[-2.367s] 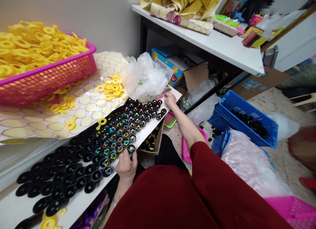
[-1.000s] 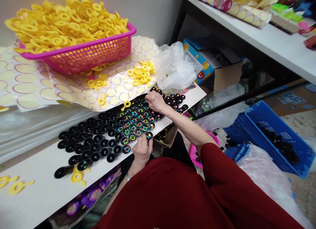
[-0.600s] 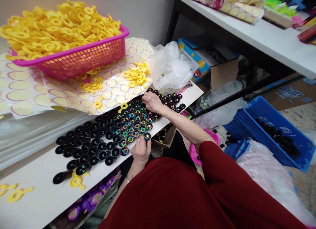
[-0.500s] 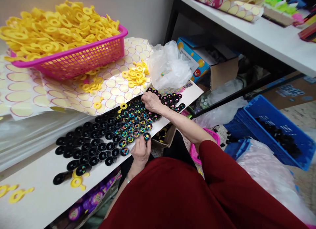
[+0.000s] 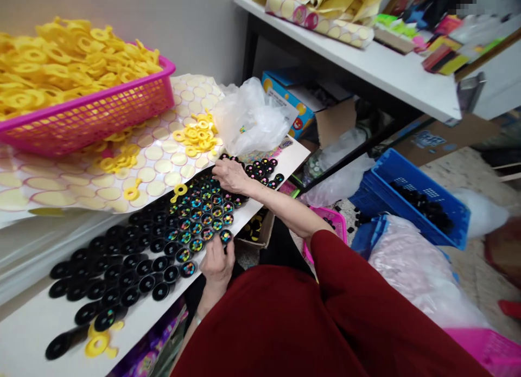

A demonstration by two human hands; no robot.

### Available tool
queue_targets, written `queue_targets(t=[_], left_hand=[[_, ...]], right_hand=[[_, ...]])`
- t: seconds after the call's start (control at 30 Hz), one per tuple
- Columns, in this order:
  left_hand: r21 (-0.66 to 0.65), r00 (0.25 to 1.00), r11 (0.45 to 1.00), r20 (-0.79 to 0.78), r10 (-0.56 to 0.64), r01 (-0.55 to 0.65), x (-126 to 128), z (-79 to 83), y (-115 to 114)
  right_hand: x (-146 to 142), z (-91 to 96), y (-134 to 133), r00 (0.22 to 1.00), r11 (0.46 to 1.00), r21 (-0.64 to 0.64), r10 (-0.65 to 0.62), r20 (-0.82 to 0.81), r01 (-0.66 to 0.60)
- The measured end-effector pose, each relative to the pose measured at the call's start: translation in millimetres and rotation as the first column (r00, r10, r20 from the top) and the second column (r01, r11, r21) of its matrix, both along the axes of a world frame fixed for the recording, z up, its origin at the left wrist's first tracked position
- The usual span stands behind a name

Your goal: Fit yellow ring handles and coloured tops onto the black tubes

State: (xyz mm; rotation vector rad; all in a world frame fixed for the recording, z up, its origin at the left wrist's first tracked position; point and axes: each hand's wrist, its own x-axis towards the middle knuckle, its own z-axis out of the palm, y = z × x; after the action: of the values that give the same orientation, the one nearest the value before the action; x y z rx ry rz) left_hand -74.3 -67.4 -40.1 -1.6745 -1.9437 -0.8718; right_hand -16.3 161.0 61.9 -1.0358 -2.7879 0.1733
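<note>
Small black cups [image 5: 147,283] stand packed in rows along the white table; several on the right side hold coloured beads [image 5: 196,229]. At the table's near edge, my left hand [image 5: 217,262] has its thumb and fingers closed around a black cup of beads [image 5: 226,235]. My right hand [image 5: 233,176] reaches over the far rows, its fingers bent together and pointing down at the cups; the fingertips and anything in them are hidden. A yellow ring with a stem [image 5: 179,191] lies on the cups left of my right hand.
Behind the cups, a pink basket [image 5: 87,114] of yellow rings stands on a sheet printed with circles [image 5: 163,171]. A plastic bag [image 5: 250,119] lies beyond my right hand. Blue crate [image 5: 419,203] and pink basket [image 5: 344,225] sit on the floor at right.
The camera view has swung to the right, so the scene sits further left. Both hands stay at about the same cups, the left one still around its cup.
</note>
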Motion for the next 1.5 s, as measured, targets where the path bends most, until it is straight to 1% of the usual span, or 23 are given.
queue_targets(t=[0.07, 0.13, 0.2, 0.23, 0.27, 0.3, 0.33, 0.37, 0.43, 0.5, 0.6, 0.73, 0.8, 0.87, 0.93, 1.0, 1.07, 1.13, 1.23, 1.3, 1.37, 1.43, 1.5], left_hand=[[0.001, 1.000, 1.000, -0.008, -0.003, 0.003, -0.7, -1.9, 0.2], [0.013, 1.000, 1.000, -0.025, -0.007, 0.007, -1.0, -2.8, 0.4], [0.022, 0.999, 1.000, -0.035, -0.008, 0.009, -1.1, -2.5, 0.5], [0.023, 0.999, 1.000, -0.036, -0.007, 0.008, -1.1, -2.1, 0.6], [0.022, 0.999, 1.000, -0.034, -0.008, 0.009, -1.2, -1.6, 0.5], [0.018, 0.999, 1.000, -0.031, -0.009, 0.009, -1.2, -1.3, 0.5], [0.014, 1.000, 1.000, -0.028, -0.010, 0.011, -1.2, -1.1, 0.4], [0.010, 1.000, 1.000, -0.025, -0.014, 0.014, -1.3, -1.3, 0.3], [0.005, 1.000, 1.000, -0.021, -0.017, 0.017, -1.2, -2.6, 0.1], [-0.002, 1.000, 1.000, -0.011, -0.012, 0.012, -0.8, -4.7, 0.3], [-0.018, 1.000, 1.000, 0.021, 0.010, -0.010, 0.7, -6.2, 0.6], [-0.026, 1.000, 1.000, 0.017, 0.011, -0.010, 2.8, -3.3, 0.0], [-0.033, 1.000, 0.999, 0.019, 0.014, -0.014, 3.0, -2.8, -0.5], [-0.066, 0.999, 0.998, 0.047, 0.022, -0.018, 2.6, -4.5, -0.9], [-0.115, 0.995, 0.993, 0.097, 0.024, -0.012, 2.5, -7.5, -1.2], [-0.136, 0.989, 0.991, 0.144, 0.024, -0.004, 3.6, -9.9, -1.5], [-0.117, 0.983, 0.992, 0.175, 0.056, -0.035, 5.7, -10.3, -1.3], [-0.095, 0.978, 0.993, 0.188, 0.090, -0.073, 7.2, -9.0, -0.7], [-0.079, 0.984, 0.996, 0.167, 0.063, -0.050, 5.3, -7.1, 0.9], [-0.066, 0.991, 0.998, 0.131, 0.027, -0.018, 2.1, -7.3, 1.9], [-0.059, 0.994, 0.998, 0.110, 0.015, -0.009, -0.7, -8.5, 2.4], [-0.081, 0.992, 0.997, 0.127, 0.012, -0.002, -2.0, -10.0, 2.0], [-0.122, 0.985, 0.992, 0.172, 0.013, 0.009, -2.1, -11.3, 1.3]], right_hand=[[19.0, 7.5, 3.8, 0.995, 0.999, -0.037, -0.020, -0.103, 0.016], [47.7, 12.8, 12.6, 0.965, 0.991, -0.115, -0.095, -0.244, 0.068], [82.8, 12.7, 27.3, 0.887, 0.960, -0.208, -0.256, -0.385, 0.186], [101.0, 10.0, 36.2, 0.829, 0.927, -0.252, -0.364, -0.424, 0.278], [118.5, 5.7, 45.4, 0.749, 0.876, -0.268, -0.482, -0.454, 0.401], [134.6, -0.2, 54.3, 0.677, 0.815, -0.274, -0.577, -0.457, 0.510], [148.5, -7.1, 62.3, 0.630, 0.763, -0.277, -0.641, -0.438, 0.584], [159.9, -14.5, 68.9, 0.620, 0.740, -0.280, -0.669, -0.410, 0.612], [174.2, -28.9, 77.2, 0.662, 0.742, -0.287, -0.670, -0.335, 0.606], [178.5, -40.4, 79.8, 0.703, 0.754, -0.287, -0.656, -0.276, 0.591], [174.4, -50.0, 78.7, 0.701, 0.741, -0.250, -0.671, -0.240, 0.623], [170.5, -53.7, 77.1, 0.715, 0.742, -0.193, -0.670, -0.198, 0.642], [173.1, -54.5, 77.2, 0.730, 0.750, -0.189, -0.661, -0.173, 0.634], [177.2, -55.2, 78.1, 0.734, 0.744, -0.215, -0.664, -0.142, 0.632], [181.0, -55.6, 79.9, 0.714, 0.712, -0.273, -0.691, -0.112, 0.646], [183.1, -55.8, 82.8, 0.670, 0.654, -0.338, -0.738, -0.085, 0.677], [183.6, -55.8, 86.3, 0.621, 0.601, -0.368, -0.780, -0.076, 0.710], [183.3, -55.7, 88.8, 0.592, 0.579, -0.364, -0.801, -0.088, 0.730], [182.5, -54.8, 87.2, 0.596, 0.598, -0.345, -0.793, -0.124, 0.723], [181.5, -53.7, 82.3, 0.620, 0.628, -0.317, -0.772, -0.141, 0.711], [179.7, -52.6, 76.3, 0.651, 0.663, -0.274, -0.745, -0.147, 0.696], [177.6, -52.1, 71.2, 0.684, 0.695, -0.223, -0.717, -0.135, 0.684], [176.6, -51.6, 68.1, 0.706, 0.712, -0.176, -0.700, -0.106, 0.680]])
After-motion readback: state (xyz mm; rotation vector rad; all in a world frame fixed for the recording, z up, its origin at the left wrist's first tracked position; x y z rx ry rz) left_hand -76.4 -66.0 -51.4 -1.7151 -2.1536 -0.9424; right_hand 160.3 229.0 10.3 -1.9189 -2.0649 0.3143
